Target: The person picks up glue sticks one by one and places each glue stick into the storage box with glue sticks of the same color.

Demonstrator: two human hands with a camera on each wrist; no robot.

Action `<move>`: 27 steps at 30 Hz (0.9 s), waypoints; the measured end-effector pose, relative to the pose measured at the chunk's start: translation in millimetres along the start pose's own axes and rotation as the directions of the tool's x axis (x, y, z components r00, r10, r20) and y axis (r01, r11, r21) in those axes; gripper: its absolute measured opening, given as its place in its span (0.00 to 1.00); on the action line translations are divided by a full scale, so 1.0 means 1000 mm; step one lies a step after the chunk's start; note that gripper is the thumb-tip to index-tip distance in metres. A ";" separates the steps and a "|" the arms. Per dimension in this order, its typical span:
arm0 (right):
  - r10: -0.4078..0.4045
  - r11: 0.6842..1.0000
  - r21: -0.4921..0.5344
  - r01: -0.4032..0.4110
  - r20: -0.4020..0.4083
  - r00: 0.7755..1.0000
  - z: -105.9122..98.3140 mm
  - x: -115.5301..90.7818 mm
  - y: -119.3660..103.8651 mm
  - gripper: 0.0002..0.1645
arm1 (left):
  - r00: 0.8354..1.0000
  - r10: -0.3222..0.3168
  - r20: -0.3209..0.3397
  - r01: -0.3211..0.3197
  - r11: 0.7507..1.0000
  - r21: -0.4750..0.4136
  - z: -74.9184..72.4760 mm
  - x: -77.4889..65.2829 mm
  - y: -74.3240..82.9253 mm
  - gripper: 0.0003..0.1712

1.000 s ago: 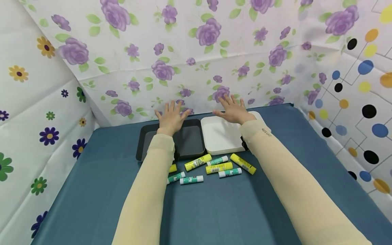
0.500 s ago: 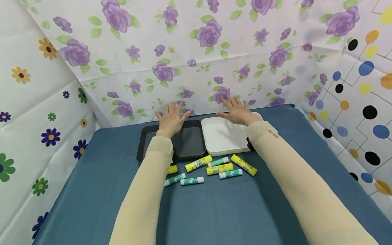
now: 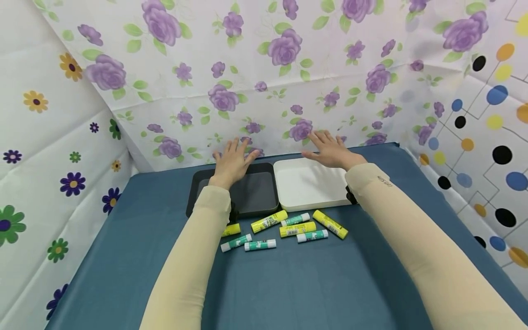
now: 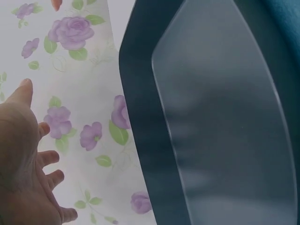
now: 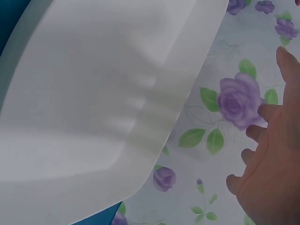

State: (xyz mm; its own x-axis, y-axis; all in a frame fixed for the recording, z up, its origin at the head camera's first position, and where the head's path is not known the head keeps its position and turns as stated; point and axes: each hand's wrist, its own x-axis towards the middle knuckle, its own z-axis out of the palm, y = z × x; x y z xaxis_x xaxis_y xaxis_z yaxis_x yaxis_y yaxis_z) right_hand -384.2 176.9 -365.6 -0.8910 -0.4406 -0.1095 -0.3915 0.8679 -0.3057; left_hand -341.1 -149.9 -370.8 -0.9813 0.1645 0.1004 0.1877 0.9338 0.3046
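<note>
My left hand [image 3: 232, 164] hovers over the dark grey tray [image 3: 257, 190], fingers spread and holding nothing. In the left wrist view that hand [image 4: 23, 164] shows beside the dark tray's wall [image 4: 150, 126]. My right hand [image 3: 332, 151] is held over the back of the white tray [image 3: 309, 188], its fingers spread apart. The right wrist view has this hand [image 5: 269, 154] at the right, apart from the white tray's rim [image 5: 173, 112]. In front of the trays lie yellow glue sticks [image 3: 269, 221] and smaller green-and-white glue sticks [image 3: 260, 245], several in all; my left sleeve partly covers one yellow stick [image 3: 231, 230].
The trays stand side by side at the back of a table with a blue cloth [image 3: 297, 284]. Behind them rises a flowered sheet [image 3: 247, 59]. Patterned sheets also close off the left [image 3: 53, 151] and the right [image 3: 491, 151] sides.
My right hand has shifted to the right over the white tray. The left hand stays over the dark tray, and the view has tilted slightly. The glue sticks lie as before.
</note>
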 end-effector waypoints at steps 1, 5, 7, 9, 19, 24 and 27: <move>-0.008 1.000 0.010 0.008 0.000 1.000 0.000 0.000 0.002 0.58 | 1.000 0.006 0.000 -0.006 1.000 0.001 0.000 -0.001 0.000 0.43; -0.028 1.000 0.012 0.028 0.010 1.000 0.001 0.000 0.009 0.59 | 0.999 0.038 -0.009 -0.038 0.999 -0.003 -0.003 -0.006 0.004 0.42; -0.033 0.999 0.012 0.033 0.008 0.999 0.000 -0.001 0.012 0.59 | 0.999 0.045 -0.009 -0.045 0.999 -0.007 -0.004 -0.007 0.004 0.42; -0.033 0.999 0.002 0.033 0.008 0.999 -0.001 -0.002 0.014 0.58 | 0.999 0.048 -0.009 -0.048 0.999 -0.017 -0.004 -0.009 0.005 0.42; -0.078 0.997 0.019 0.078 -0.007 0.997 -0.007 -0.017 0.019 0.51 | 0.995 0.091 -0.027 -0.092 0.994 -0.062 -0.008 -0.019 0.010 0.41; -0.089 0.996 0.026 0.089 0.000 0.996 -0.010 -0.020 0.024 0.49 | 0.992 0.118 -0.052 -0.121 0.990 -0.073 -0.009 -0.023 0.011 0.40; -0.098 0.995 0.029 0.098 -0.008 0.995 -0.011 -0.021 0.027 0.48 | 0.991 0.124 -0.048 -0.128 0.989 -0.075 -0.009 -0.026 0.011 0.40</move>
State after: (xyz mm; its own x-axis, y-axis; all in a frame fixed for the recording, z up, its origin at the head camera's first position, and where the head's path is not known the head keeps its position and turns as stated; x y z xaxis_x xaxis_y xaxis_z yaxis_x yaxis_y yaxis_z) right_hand -378.7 212.5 -361.1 -0.8503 -0.5214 -0.0718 -0.4699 0.8135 -0.3426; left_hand -313.4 -147.2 -361.2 -0.9470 0.2640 0.1828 0.3143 0.8786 0.3596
